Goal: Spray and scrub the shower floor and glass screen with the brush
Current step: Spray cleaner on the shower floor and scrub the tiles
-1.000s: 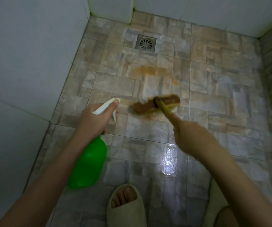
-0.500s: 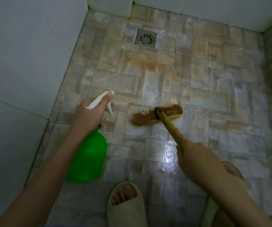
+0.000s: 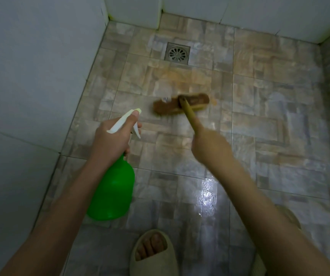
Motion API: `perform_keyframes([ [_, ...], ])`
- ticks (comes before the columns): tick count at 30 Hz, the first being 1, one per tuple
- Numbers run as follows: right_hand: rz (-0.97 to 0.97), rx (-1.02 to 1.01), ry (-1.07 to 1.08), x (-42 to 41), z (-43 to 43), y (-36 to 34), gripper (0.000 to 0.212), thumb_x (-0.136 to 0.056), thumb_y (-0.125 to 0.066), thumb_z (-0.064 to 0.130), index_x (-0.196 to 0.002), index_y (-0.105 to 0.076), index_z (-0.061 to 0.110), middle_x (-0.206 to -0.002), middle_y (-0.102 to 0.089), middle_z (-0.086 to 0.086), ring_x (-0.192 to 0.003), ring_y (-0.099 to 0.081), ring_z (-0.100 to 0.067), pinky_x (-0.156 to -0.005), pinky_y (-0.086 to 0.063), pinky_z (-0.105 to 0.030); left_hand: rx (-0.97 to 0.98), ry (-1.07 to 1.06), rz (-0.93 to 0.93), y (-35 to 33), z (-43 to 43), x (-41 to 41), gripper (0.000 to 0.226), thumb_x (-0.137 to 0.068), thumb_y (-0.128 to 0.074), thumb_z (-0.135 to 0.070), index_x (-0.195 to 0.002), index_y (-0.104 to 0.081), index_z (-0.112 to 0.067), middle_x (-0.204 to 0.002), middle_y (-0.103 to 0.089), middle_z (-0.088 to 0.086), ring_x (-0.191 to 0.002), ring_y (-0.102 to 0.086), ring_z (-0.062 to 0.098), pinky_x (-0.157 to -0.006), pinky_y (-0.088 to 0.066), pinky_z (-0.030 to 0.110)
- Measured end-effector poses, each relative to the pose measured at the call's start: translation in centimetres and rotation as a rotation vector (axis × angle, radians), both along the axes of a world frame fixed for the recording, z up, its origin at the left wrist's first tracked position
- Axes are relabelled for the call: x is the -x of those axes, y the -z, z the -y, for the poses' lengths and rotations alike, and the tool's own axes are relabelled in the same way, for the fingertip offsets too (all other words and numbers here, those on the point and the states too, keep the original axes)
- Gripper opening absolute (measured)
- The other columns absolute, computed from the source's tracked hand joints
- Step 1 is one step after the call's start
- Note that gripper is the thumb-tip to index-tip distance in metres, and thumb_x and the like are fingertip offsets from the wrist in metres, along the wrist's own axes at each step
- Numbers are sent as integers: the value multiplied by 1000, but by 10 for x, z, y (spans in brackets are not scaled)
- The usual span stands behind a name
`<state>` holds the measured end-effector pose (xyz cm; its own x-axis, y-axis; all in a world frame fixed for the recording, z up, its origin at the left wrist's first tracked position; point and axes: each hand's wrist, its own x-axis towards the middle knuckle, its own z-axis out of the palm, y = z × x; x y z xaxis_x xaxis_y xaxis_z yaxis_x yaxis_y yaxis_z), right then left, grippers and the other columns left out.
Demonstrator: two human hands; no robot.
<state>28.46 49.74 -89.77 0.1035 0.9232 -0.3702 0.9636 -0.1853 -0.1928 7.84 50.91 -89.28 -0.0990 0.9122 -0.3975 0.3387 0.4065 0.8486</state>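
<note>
The right hand [image 3: 210, 145] grips the brush [image 3: 181, 105] handle, head scrubbing mid-floor near an orange stain [image 3: 177, 76]; the left hand [image 3: 110, 142] holds the green spray bottle [image 3: 112, 194]. Next, likely strokes toward the far drain [image 3: 177, 53].

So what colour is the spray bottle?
Green, with a white nozzle; the spray bottle shows clearly in the head view.

Dim, bluish light. A white glare patch lies on the wet stone-patterned tile floor [image 3: 259, 120], nearer the viewer than the square metal floor drain [image 3: 177, 53]. The right hand [image 3: 210, 146] and long-handled brown scrubbing brush [image 3: 180, 106] are motion-blurred. Grout lines on the pale tiled wall [image 3: 31, 96] bow at the frame edges.
</note>
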Motion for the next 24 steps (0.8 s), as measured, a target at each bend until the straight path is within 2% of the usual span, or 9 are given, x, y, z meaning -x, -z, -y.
perform_keyframes([
  [2, -29, -11, -22, -3, -62, 11, 94, -88, -40, -1, -145, 13, 51, -71, -54, -7, -48, -48, -18, -38, -29, -26, 3, -5, 3, -2, 0, -2, 38, -96, -54, -57, -83, -76, -29, -88, -78, 1, -36, -50, 10, -44, -46, 19],
  [4, -45, 50, -55, -9, -103, 7, 91, -88, -38, 0, -147, 9, 50, -88, -50, -7, -54, -49, -19, -39, -32, -27, 0, -2, -4, -3, -1, -2, 34, -96, -54, -57, -80, -74, -35, -87, -78, 1, -37, -51, 10, -46, -48, 21],
  [10, -95, 110, 28, -10, -14, -5, 95, -89, -40, -1, -144, 18, 52, -62, -52, -4, -46, -48, -17, -38, -30, -26, 4, -23, -18, -3, -7, -5, 38, -94, -54, -60, -80, -76, -32, -92, -76, 19, -40, -53, 16, -46, -49, 23],
  [12, -62, 58, 15, -9, -46, 2, 94, -88, -40, -1, -146, 14, 49, -68, -55, -5, -49, -48, -17, -39, -31, -27, -5, -37, -20, -4, -8, -5, 42, -94, -55, -60, -83, -78, -26, -91, -77, 13, -39, -52, 15, -47, -49, 22],
  [14, -56, 21, -15, -10, -106, 8, 90, -87, -39, 0, -149, 7, 45, -86, -57, -9, -55, -50, -19, -40, -33, -28, -18, -57, -8, -7, -10, -5, 45, -94, -56, -59, -88, -78, -21, -89, -78, 8, -38, -51, 14, -47, -49, 22],
  [16, -58, 37, -80, -16, -152, 2, 87, -88, -37, 0, -150, 4, 44, -92, -54, -12, -58, -50, -21, -41, -35, -30, -30, -70, 5, -7, -11, -5, 43, -94, -56, -57, -90, -78, -20, -88, -78, 10, -37, -50, 14, -49, -48, 25],
  [19, -58, 28, -46, -28, -118, -1, 87, -90, -37, 1, -147, 6, 51, -86, -52, -6, -56, -50, -20, -41, -37, -29, -22, -55, -25, -4, -11, -4, 44, -94, -56, -58, -85, -78, -21, -88, -76, 17, -37, -51, 14, -48, -48, 23],
  [22, -98, 24, 75, -16, -18, 1, 91, -92, -39, 1, -145, 15, 51, -61, -49, -3, -45, -45, -15, -37, -28, -25, 2, -45, -23, 0, -11, -5, 42, -94, -55, -59, -86, -78, -24, -88, -77, 14, -37, -51, 13, -45, -48, 20],
  [24, -75, 15, 48, -9, -21, 4, 94, -91, -41, 0, -145, 18, 48, -57, -48, -2, -44, -44, -15, -37, -27, -25, 2, -50, -15, 1, -12, -7, 41, -93, -56, -58, -86, -77, -24, -89, -77, 15, -38, -50, 14, -45, -48, 21],
])
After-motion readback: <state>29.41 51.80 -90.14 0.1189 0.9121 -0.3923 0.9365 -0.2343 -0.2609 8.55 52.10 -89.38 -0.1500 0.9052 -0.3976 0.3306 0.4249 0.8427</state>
